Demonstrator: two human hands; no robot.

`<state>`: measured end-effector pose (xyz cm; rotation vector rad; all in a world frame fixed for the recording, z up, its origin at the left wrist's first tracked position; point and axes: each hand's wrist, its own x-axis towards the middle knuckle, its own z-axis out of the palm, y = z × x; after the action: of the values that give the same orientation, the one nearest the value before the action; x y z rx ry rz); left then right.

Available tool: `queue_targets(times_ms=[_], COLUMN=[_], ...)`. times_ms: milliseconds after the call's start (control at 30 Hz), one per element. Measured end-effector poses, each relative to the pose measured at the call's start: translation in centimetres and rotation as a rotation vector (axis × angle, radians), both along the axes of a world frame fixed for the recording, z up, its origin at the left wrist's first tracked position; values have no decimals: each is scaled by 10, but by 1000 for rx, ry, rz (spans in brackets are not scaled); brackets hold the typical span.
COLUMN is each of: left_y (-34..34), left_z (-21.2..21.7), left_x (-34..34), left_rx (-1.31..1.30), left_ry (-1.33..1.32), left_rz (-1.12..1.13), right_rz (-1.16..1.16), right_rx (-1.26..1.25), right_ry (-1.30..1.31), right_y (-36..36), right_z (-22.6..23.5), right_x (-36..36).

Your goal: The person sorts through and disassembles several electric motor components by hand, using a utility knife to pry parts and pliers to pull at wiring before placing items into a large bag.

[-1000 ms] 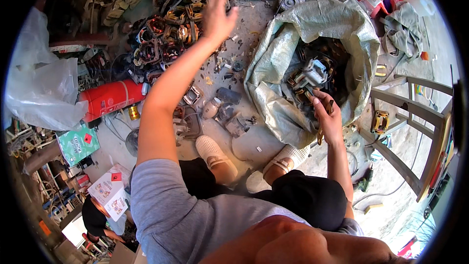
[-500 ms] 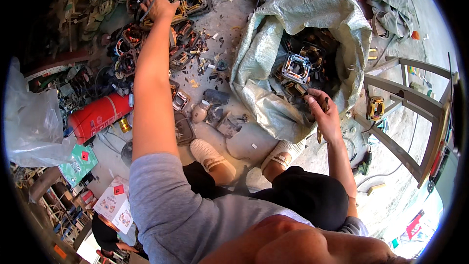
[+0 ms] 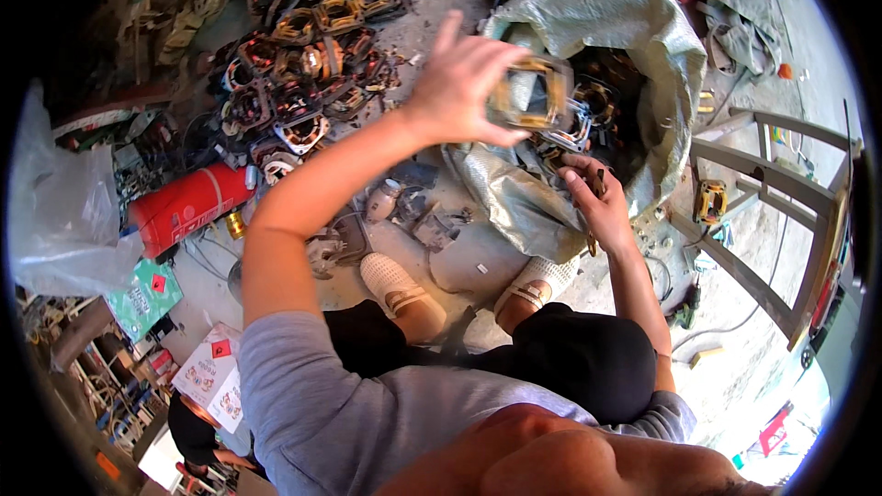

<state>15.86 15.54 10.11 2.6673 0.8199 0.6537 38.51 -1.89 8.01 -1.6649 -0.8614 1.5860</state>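
Observation:
My left hand (image 3: 459, 83), smeared a little by motion, grips a square motor stator (image 3: 535, 94) with yellowish windings by its side, over the near left rim of a woven sack (image 3: 602, 2). Inside the sack lie several stators (image 3: 574, 127) with dark scraps. By the sack's near rim, my right hand (image 3: 599, 207) is closed round a thin, rusty brown tool (image 3: 593, 237) that looks like pliers; its jaws are mostly hidden. To the left, a heap of stators (image 3: 312, 60) with copper and black coils covers the floor.
A red fire extinguisher (image 3: 188, 207) lies at the left. On the right stand a wooden stool frame (image 3: 772, 193) with a stator (image 3: 710, 200) on it. Broken bits and a small jar (image 3: 382, 200) litter the floor before my shoes. Another person (image 3: 195, 432) is at the lower left.
My left hand has come from the far-left heap to the sack, bringing a stator. My right hand stays near the sack's rim with the tool, slightly shifted.

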Motion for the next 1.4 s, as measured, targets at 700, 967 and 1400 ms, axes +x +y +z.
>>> queue_targets(times_ms=[700,967,1400], left_y=[154,123,-28], left_z=[-95,-80,-33], left_x=[-160,-155,-3], left_rx=[-305,60,-67], left_ry=[782,694,-182], left_rz=[900,920,62], right_rz=[28,2,65], right_rx=[-6,2,4], right_ry=[5,43,70], right_y=[-18,-27,-19], right_z=[14,14,1], right_x=[0,2,-4])
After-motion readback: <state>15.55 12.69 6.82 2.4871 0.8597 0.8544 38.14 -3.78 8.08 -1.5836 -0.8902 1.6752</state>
